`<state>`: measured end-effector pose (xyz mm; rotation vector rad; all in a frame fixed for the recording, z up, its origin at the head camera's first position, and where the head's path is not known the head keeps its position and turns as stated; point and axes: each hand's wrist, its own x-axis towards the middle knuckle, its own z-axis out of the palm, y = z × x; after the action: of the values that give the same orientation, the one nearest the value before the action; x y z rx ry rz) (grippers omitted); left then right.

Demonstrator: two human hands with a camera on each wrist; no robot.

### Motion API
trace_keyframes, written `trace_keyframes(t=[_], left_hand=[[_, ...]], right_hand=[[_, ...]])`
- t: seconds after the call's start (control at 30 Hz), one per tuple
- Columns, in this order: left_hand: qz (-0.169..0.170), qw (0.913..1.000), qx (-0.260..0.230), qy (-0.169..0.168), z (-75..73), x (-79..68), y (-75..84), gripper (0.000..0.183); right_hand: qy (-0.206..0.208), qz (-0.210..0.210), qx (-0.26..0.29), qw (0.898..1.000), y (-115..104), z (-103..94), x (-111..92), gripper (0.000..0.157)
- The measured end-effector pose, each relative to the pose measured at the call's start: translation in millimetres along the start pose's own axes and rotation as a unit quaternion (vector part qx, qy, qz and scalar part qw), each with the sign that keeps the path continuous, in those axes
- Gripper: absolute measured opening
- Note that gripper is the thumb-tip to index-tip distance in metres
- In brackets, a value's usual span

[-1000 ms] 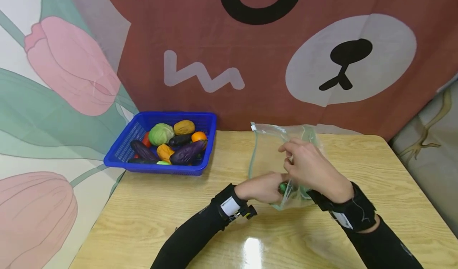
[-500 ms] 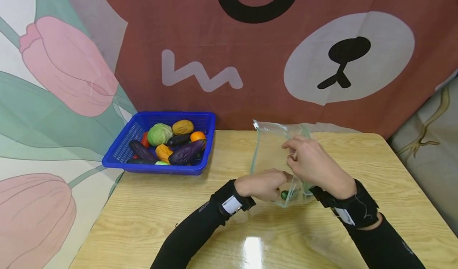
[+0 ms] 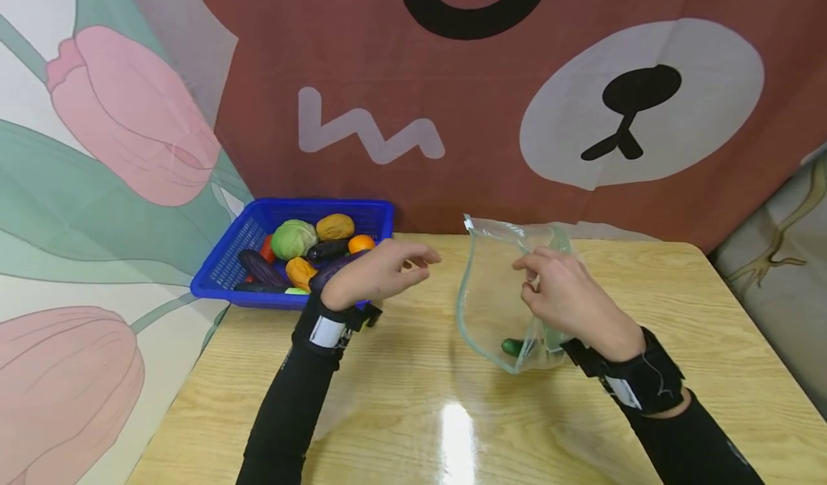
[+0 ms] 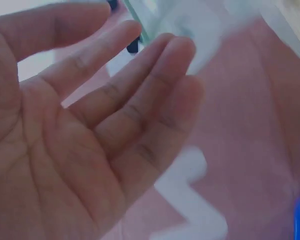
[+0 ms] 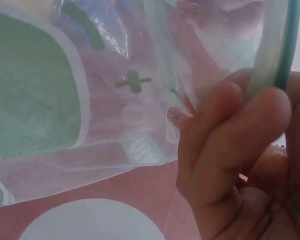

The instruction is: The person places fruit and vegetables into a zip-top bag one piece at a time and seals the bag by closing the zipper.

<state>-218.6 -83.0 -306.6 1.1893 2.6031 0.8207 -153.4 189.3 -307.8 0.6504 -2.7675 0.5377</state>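
Light wooden table (image 3: 381, 399), blue basket (image 3: 258, 300) left, clear bag (image 3: 494, 291) right

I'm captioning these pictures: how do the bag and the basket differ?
The bag is clear; the basket is blue with perforated walls. The right hand grips the bag; the basket rests on the table. One green item shows in the bag; the basket holds varied produce. Both hold something.

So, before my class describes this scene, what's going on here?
A person's right hand holds a clear bag by its edge at the wooden table, with a green vegetable low inside. The left hand holds nothing and is near the blue basket, where a cabbage and eggplants lie.
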Motion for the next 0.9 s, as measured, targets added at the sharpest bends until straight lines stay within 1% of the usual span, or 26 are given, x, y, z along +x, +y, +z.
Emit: trace_keyframes(t=[0.1,0.17,0.27,0.4,0.47,0.53,0.6,0.7,0.9], left_hand=[[-0.057,0.9980,0.028,-0.005,-9.3,-5.7,-19.5,0.033],[-0.098,0.9937,0.055,-0.006,-14.0,-9.2,-31.9,0.036],[-0.137,0.9863,0.092,-0.003,-18.9,-13.0,-49.4,0.040],[-0.188,0.9763,0.107,-0.002,-22.7,-15.7,-68.8,0.049],[-0.218,0.9700,0.107,-0.012,-24.2,-16.4,-76.2,0.054],[-0.251,0.9613,0.109,-0.034,-25.6,-16.8,-81.4,0.061],[-0.276,0.9525,0.113,-0.059,-26.6,-17.2,-86.1,0.067],[-0.298,0.9409,0.131,-0.094,-28.3,-17.7,-93.4,0.075],[-0.321,0.9244,0.151,-0.141,-29.5,-14.5,-108.0,0.083]], right_hand=[[0.001,-0.001,0.000,1.000,0.1,0.0,-0.7,0.025],[0.000,-0.003,0.000,1.000,0.2,0.0,-1.2,0.025],[-0.002,-0.006,-0.002,1.000,0.7,-0.1,-2.1,0.024],[-0.002,-0.007,-0.004,1.000,1.8,0.0,-2.8,0.024],[-0.002,-0.006,-0.004,1.000,2.2,0.1,-3.3,0.024],[-0.002,-0.006,-0.001,1.000,2.4,0.3,-3.9,0.024],[-0.004,-0.005,0.001,1.000,2.4,0.2,-4.6,0.024],[-0.006,-0.005,0.004,1.000,2.3,0.3,-5.5,0.023],[-0.007,-0.006,0.004,1.000,3.4,0.2,-6.4,0.024]])
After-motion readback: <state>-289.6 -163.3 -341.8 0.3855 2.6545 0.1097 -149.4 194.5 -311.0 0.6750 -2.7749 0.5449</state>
